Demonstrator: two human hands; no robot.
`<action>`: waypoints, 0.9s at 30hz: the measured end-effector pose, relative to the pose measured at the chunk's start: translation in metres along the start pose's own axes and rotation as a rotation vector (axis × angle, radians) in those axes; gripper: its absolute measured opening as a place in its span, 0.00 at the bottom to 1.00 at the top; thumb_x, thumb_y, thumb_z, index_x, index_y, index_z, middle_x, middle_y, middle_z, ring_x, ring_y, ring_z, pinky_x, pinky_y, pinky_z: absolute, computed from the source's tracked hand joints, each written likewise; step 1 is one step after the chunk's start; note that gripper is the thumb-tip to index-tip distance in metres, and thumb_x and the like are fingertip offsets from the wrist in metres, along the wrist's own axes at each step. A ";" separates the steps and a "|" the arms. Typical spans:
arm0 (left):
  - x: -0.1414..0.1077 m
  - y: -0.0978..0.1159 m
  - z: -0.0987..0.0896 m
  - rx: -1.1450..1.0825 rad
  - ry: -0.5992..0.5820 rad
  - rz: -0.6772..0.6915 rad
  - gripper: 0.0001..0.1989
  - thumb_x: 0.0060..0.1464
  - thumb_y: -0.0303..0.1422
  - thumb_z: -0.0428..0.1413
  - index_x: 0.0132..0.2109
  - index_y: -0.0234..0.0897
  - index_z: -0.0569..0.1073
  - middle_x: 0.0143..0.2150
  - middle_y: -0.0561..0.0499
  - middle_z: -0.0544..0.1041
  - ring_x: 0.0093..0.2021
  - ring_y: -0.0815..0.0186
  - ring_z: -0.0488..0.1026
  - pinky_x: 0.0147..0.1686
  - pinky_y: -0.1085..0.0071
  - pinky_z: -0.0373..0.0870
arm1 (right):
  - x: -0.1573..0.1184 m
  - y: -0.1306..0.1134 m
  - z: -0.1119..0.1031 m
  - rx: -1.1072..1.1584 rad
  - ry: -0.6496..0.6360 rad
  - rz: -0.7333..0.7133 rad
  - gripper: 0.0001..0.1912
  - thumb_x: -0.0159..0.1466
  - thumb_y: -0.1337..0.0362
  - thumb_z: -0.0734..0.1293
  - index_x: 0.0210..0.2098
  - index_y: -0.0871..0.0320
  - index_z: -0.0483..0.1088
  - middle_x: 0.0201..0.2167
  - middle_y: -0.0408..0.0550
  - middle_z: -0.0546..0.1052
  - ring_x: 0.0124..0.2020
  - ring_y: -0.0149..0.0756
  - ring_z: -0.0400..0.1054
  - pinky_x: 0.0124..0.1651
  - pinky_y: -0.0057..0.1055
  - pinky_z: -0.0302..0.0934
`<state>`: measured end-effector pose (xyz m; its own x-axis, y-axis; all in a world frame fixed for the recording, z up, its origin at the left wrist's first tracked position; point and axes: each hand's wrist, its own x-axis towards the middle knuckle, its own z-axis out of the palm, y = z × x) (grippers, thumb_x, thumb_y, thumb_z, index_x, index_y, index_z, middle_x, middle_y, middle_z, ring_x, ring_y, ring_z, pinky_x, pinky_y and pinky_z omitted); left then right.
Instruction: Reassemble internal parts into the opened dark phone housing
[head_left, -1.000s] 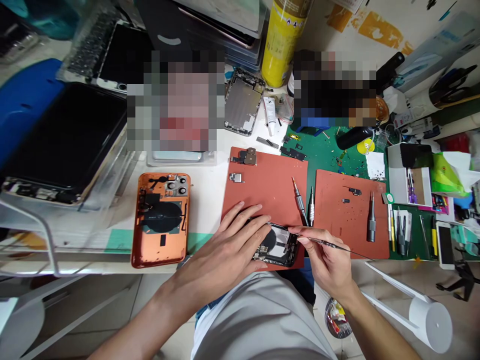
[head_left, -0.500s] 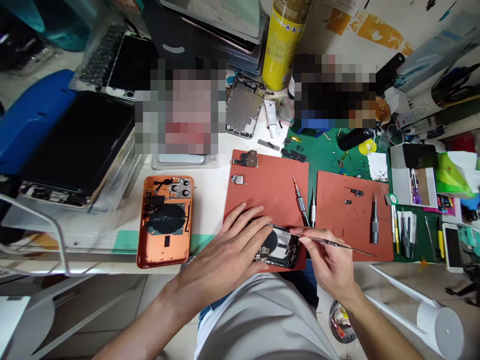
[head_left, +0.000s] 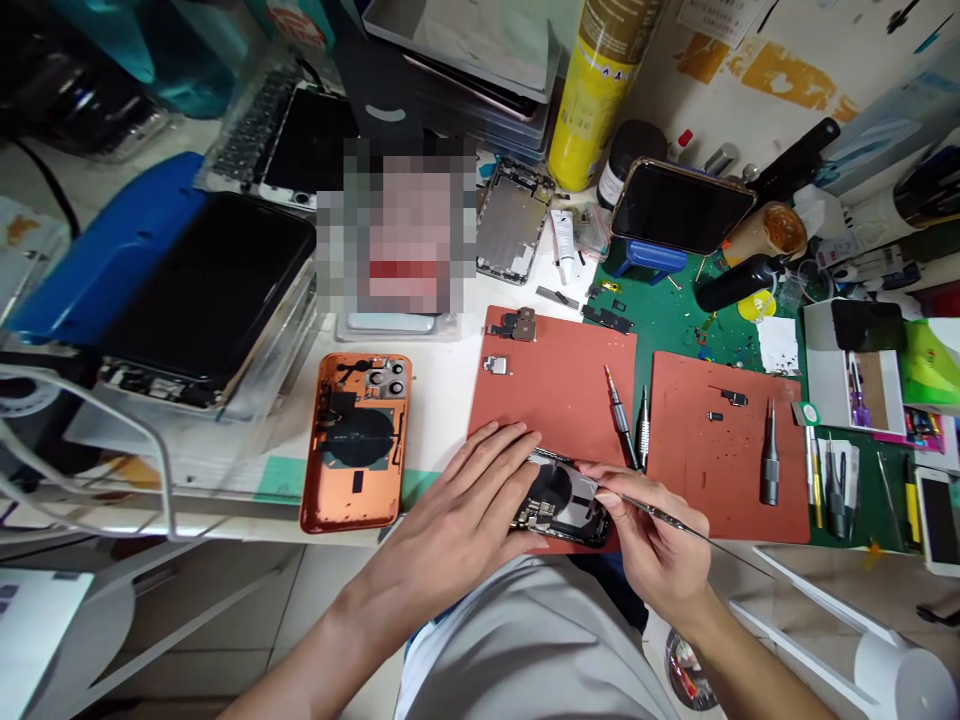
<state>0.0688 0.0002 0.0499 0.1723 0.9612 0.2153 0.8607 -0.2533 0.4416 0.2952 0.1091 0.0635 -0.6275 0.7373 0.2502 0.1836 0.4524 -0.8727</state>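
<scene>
My left hand (head_left: 457, 530) rests over the left edge of an opened smartphone body (head_left: 562, 505), gripping it on a terracotta silicone mat (head_left: 555, 390). The phone lies face down, with its dark internals and a black round part showing. My right hand (head_left: 652, 530) pinches a slim metal pick (head_left: 679, 522) whose working end sits against the phone, partly hidden by my fingers. Two small screwdrivers (head_left: 621, 420) lie just beyond the phone. An orange phone back housing (head_left: 356, 440) lies left of the mat.
A second terracotta mat (head_left: 720, 470) holds small parts and a screwdriver, on a green work mat (head_left: 675, 300). Behind stand a yellow spray can (head_left: 600, 100), a bare phone frame (head_left: 514, 222), and a dark-screened phone (head_left: 681, 205) on a blue stand.
The whole scene has shifted right and down in view as my head moved. A dark-screened phone has come into view. Both hands remain on the phone, with the pick angled slightly differently.
</scene>
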 end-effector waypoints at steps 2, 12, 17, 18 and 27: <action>-0.002 0.000 0.001 0.012 0.003 0.004 0.33 0.67 0.49 0.62 0.66 0.25 0.71 0.73 0.31 0.72 0.76 0.43 0.65 0.74 0.42 0.67 | 0.002 0.000 0.002 -0.010 0.002 0.001 0.21 0.71 0.80 0.68 0.56 0.52 0.77 0.51 0.51 0.87 0.53 0.43 0.84 0.54 0.37 0.80; 0.000 -0.001 0.000 0.046 0.029 0.023 0.34 0.69 0.52 0.58 0.65 0.24 0.72 0.71 0.32 0.74 0.75 0.46 0.67 0.74 0.43 0.68 | 0.003 -0.001 0.004 -0.017 -0.027 0.007 0.21 0.71 0.79 0.68 0.57 0.50 0.78 0.52 0.50 0.87 0.54 0.45 0.84 0.56 0.41 0.81; 0.004 0.000 -0.001 0.054 0.056 0.025 0.35 0.69 0.52 0.58 0.65 0.23 0.73 0.69 0.32 0.76 0.73 0.46 0.70 0.73 0.44 0.70 | 0.004 -0.003 0.004 -0.049 -0.029 -0.011 0.20 0.71 0.79 0.68 0.56 0.51 0.77 0.51 0.50 0.87 0.54 0.44 0.84 0.55 0.40 0.81; 0.004 0.000 -0.001 0.054 0.062 0.027 0.35 0.69 0.52 0.58 0.65 0.23 0.72 0.69 0.32 0.76 0.73 0.46 0.70 0.72 0.44 0.71 | 0.005 -0.003 0.004 -0.052 -0.029 -0.003 0.20 0.72 0.78 0.68 0.56 0.51 0.77 0.51 0.50 0.87 0.54 0.44 0.84 0.55 0.39 0.81; 0.000 -0.001 0.000 0.082 0.036 0.031 0.39 0.67 0.53 0.59 0.69 0.23 0.69 0.71 0.32 0.74 0.74 0.45 0.69 0.73 0.45 0.71 | 0.009 -0.002 0.004 -0.062 -0.040 0.019 0.19 0.72 0.77 0.67 0.55 0.50 0.78 0.51 0.49 0.87 0.53 0.43 0.84 0.54 0.37 0.81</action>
<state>0.0680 0.0008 0.0496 0.1834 0.9482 0.2594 0.8918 -0.2715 0.3619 0.2863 0.1128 0.0662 -0.6531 0.7259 0.2158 0.2414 0.4697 -0.8492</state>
